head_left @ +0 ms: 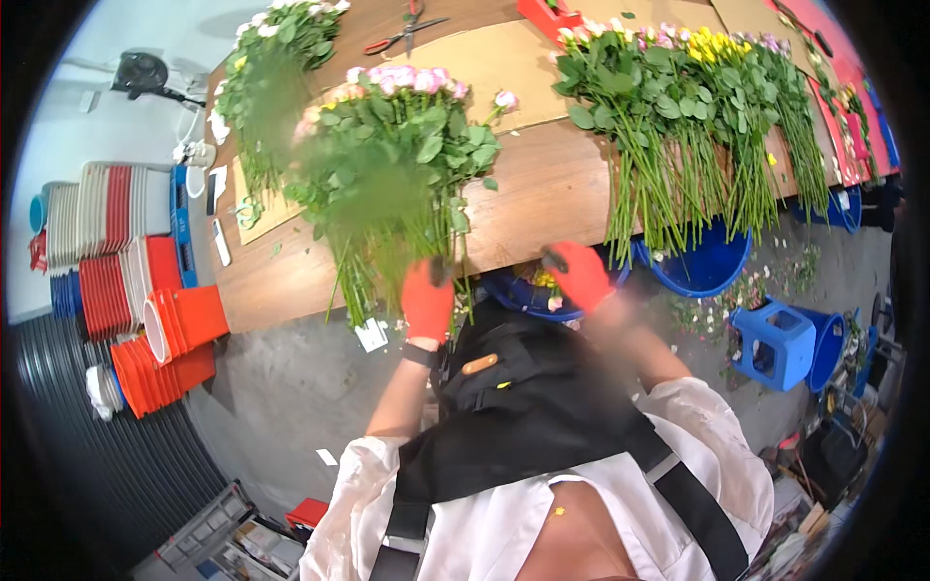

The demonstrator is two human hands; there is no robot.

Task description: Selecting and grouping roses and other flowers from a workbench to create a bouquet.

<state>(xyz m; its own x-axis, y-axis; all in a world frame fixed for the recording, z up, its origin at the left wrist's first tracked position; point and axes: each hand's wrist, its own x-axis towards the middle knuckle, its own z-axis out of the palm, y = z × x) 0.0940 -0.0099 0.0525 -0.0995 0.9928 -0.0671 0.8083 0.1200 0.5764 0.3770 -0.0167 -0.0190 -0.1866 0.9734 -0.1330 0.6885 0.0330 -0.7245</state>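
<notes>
My left hand (428, 302), in a red glove with dark fingertips, is curled at the table's front edge among the stem ends of a rose bunch (412, 145). Whether a stem is inside its fingers is hidden. The bunch carries pink and pale blooms with dense green leaves, partly smeared by a blur. My right hand (583, 278), gloved alike, is bent closed above a blue tub (504, 290) under the table edge. Its fingers are drawn together, and anything in them is too small to make out. Yellow petals or blooms show in that tub.
More long-stemmed roses (678, 126) lie at the right of the wooden table (542, 194), another bunch (281, 58) at far left. Red-handled shears (402, 37) lie at the back. A blue tub (693, 266) and blue stool (772, 341) stand right; red buckets (184, 324) left.
</notes>
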